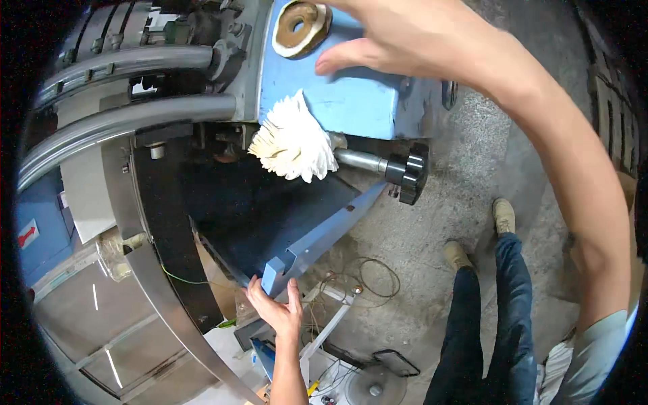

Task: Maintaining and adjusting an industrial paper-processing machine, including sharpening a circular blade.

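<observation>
My left hand [277, 312] is at the lower middle, thumb and fingers on either side of the near end of a blue metal panel [317, 244]. The panel has a folded edge and slants up to the right. At the top, my right hand [398, 40] reaches over a blue machine housing [358, 101], its thumb stretched out and apart from the fingers. The fingertips are partly cut off by the picture's edge. Just left of that thumb lies a roll of brown tape [298, 28] with a whitish rim. Below it, a bunched white cloth glove [295, 138] rests against the housing.
A black star-shaped knob [408, 173] on a steel shaft juts out right of the glove. Shiny metal rollers [135, 118] run along the left. Cable [381, 277] lies coiled on the concrete floor, and a round fan [375, 388] stands at the bottom.
</observation>
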Action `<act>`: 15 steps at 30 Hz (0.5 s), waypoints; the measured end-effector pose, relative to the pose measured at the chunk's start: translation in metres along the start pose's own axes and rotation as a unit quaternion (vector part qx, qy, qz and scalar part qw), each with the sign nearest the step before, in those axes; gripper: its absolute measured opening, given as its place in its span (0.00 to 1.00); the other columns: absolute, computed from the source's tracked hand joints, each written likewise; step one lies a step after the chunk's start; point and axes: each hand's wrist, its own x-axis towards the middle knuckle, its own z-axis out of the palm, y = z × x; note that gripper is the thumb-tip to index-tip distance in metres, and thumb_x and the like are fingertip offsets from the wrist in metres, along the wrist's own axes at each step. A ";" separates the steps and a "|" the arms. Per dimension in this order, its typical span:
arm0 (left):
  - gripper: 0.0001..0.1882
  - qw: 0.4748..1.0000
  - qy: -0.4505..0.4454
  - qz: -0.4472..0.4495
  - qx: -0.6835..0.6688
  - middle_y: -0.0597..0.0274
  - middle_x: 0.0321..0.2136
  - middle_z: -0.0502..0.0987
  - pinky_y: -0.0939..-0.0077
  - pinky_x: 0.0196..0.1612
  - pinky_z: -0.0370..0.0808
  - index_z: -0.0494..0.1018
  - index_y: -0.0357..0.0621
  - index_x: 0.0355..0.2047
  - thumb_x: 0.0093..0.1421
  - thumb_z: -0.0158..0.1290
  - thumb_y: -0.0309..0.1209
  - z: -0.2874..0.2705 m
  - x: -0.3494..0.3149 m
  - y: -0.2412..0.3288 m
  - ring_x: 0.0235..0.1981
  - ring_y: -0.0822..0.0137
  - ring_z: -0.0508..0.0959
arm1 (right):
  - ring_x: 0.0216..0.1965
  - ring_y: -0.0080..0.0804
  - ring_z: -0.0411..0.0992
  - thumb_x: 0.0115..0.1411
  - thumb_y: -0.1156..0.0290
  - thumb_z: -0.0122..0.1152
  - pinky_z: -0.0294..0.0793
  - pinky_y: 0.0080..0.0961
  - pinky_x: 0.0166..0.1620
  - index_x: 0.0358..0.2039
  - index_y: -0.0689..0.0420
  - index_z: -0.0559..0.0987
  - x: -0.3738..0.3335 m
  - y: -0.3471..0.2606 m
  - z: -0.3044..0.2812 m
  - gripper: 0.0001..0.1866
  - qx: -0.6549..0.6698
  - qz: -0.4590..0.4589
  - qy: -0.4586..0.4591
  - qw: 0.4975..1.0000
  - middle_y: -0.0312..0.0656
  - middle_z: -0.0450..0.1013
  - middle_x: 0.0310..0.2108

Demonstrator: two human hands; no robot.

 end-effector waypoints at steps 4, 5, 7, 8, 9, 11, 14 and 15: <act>0.40 0.999 -0.013 0.032 0.011 0.34 0.56 0.68 0.45 0.63 0.63 0.62 0.31 0.61 0.58 0.67 0.43 0.000 -0.002 -0.004 0.58 0.37 0.69 | 0.44 0.56 0.77 0.57 0.54 0.73 0.77 0.44 0.50 0.42 0.65 0.82 0.016 0.020 -0.008 0.25 -0.046 -0.010 -0.123 0.991 0.55 0.79 0.36; 0.41 0.999 -0.012 0.042 0.015 0.36 0.57 0.68 0.49 0.62 0.65 0.61 0.31 0.64 0.60 0.67 0.43 0.001 -0.002 -0.004 0.57 0.40 0.69 | 0.41 0.55 0.79 0.60 0.53 0.69 0.78 0.45 0.47 0.38 0.65 0.83 0.019 0.024 -0.005 0.23 -0.035 -0.019 -0.121 0.992 0.56 0.79 0.34; 0.42 0.999 -0.011 0.042 0.020 0.37 0.56 0.67 0.50 0.62 0.64 0.60 0.31 0.65 0.59 0.67 0.43 0.001 -0.003 -0.007 0.58 0.41 0.69 | 0.34 0.54 0.81 0.66 0.54 0.62 0.79 0.48 0.42 0.33 0.65 0.85 0.018 0.028 0.012 0.22 0.000 -0.061 -0.034 0.998 0.58 0.80 0.29; 0.42 0.999 -0.013 0.037 0.019 0.37 0.56 0.67 0.50 0.62 0.64 0.60 0.31 0.64 0.59 0.67 0.43 0.003 -0.003 -0.006 0.57 0.41 0.69 | 0.31 0.54 0.81 0.69 0.55 0.58 0.79 0.49 0.39 0.31 0.65 0.85 0.014 0.029 0.019 0.23 0.017 -0.089 0.046 0.995 0.59 0.80 0.27; 0.43 0.999 -0.016 0.041 0.018 0.37 0.56 0.67 0.49 0.62 0.64 0.60 0.31 0.64 0.59 0.68 0.44 0.006 -0.002 -0.003 0.57 0.42 0.69 | 0.33 0.54 0.81 0.72 0.58 0.55 0.80 0.47 0.40 0.34 0.63 0.86 0.012 0.023 0.015 0.21 -0.029 -0.042 0.048 0.998 0.60 0.80 0.30; 0.44 0.999 -0.023 0.043 0.018 0.37 0.56 0.67 0.49 0.62 0.64 0.60 0.30 0.64 0.59 0.68 0.45 0.014 -0.003 -0.003 0.58 0.42 0.69 | 0.37 0.55 0.82 0.72 0.55 0.54 0.83 0.41 0.45 0.42 0.61 0.85 -0.006 0.011 0.000 0.22 0.011 -0.033 0.082 0.996 0.59 0.82 0.33; 0.43 0.999 0.003 0.027 0.031 0.35 0.58 0.68 0.47 0.63 0.63 0.61 0.29 0.63 0.58 0.68 0.44 0.028 -0.019 -0.008 0.59 0.39 0.68 | 0.34 0.47 0.82 0.72 0.57 0.54 0.82 0.36 0.39 0.47 0.62 0.82 -0.292 -0.056 -0.091 0.20 0.179 0.073 0.025 0.981 0.56 0.81 0.35; 0.42 0.998 -0.002 0.011 0.059 0.33 0.58 0.68 0.45 0.65 0.62 0.62 0.28 0.62 0.57 0.69 0.42 -0.009 -0.026 -0.018 0.59 0.37 0.68 | 0.33 0.44 0.82 0.72 0.58 0.55 0.81 0.33 0.37 0.49 0.62 0.81 -0.317 -0.095 -0.100 0.19 0.282 0.146 -0.014 0.948 0.55 0.81 0.36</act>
